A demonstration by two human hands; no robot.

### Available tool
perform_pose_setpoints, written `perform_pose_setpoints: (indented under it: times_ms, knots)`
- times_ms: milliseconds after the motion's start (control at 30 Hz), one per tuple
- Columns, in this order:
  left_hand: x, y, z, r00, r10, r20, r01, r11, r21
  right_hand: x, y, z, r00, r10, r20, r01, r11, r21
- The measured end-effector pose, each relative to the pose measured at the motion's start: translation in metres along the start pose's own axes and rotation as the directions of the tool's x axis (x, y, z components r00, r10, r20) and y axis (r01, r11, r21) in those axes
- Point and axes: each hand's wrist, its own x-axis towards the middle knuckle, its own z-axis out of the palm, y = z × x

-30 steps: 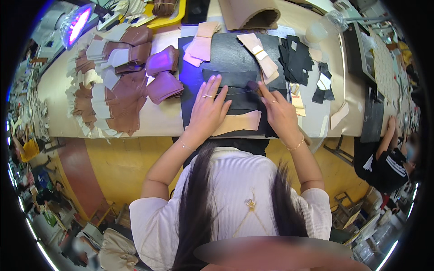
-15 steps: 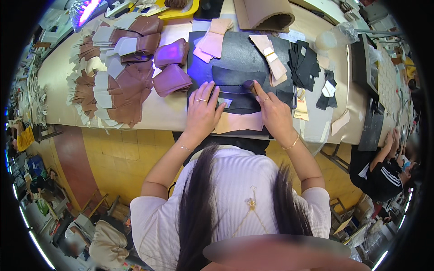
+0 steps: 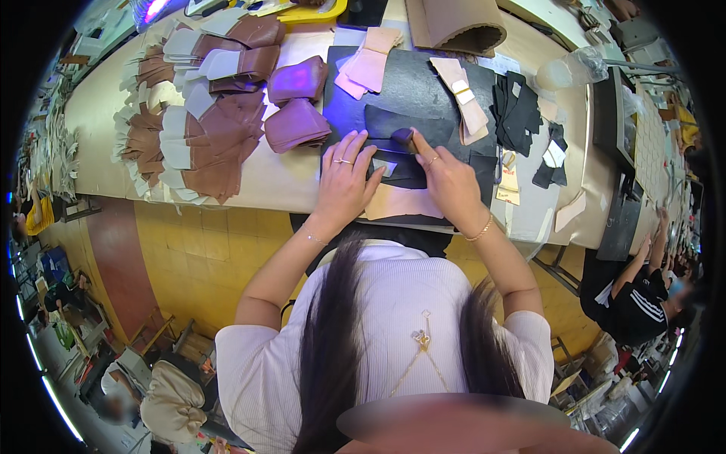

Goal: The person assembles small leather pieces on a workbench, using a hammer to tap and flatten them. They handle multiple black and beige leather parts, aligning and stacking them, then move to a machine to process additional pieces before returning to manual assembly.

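My left hand lies with its fingers stretched out over a black leather-like piece on a dark work mat. Between the thumb and fingers of my right hand is a small dark brown, rounded tool, touching the black piece; its lower end cannot be made out. Just beyond lies another dark curved piece. A small white label sits beside my left thumb. Nearer to me, a pale tan leather piece shows between my wrists.
Brown leather pieces with grey ends fan out at the left, next to two brown stacks. Banded pale pieces and black pieces lie to the right. A cardboard roll stands at the back; a person works at far right.
The brown tool in my right hand has shifted slightly left along the black piece. My left hand stays flat at the same spot; the whole view has moved a little.
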Motion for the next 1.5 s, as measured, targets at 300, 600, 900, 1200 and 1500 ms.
perform_pose_setpoints:
  times_ms: [300, 600, 900, 1200, 1500]
  knots:
    - [0.002, -0.002, 0.002, 0.998, -0.004, -0.056, 0.002, 0.999, -0.039, 0.013, -0.004, 0.011, 0.997, -0.067, 0.036, 0.067, 0.998, 0.021]
    - [-0.001, -0.003, 0.003, 0.994, -0.03, -0.104, 0.02, 0.995, -0.101, 0.03, -0.013, 0.012, 0.992, -0.123, -0.011, 0.123, 0.99, 0.062]
    - [0.005, 0.001, -0.001, 1.0, 0.018, 0.01, -0.018, 1.0, 0.001, 0.053, -0.009, 0.02, 0.987, -0.13, -0.091, 0.135, 0.99, 0.043]
    - [0.005, 0.003, 0.002, 0.998, 0.011, 0.068, -0.017, 0.996, 0.083, 0.059, -0.009, 0.019, 0.989, -0.078, -0.122, 0.082, 0.996, 0.033]
    - [0.005, 0.005, 0.005, 0.997, 0.013, 0.072, -0.022, 0.993, 0.119, 0.043, 0.012, 0.008, 0.988, -0.041, -0.148, 0.047, 0.998, 0.037]
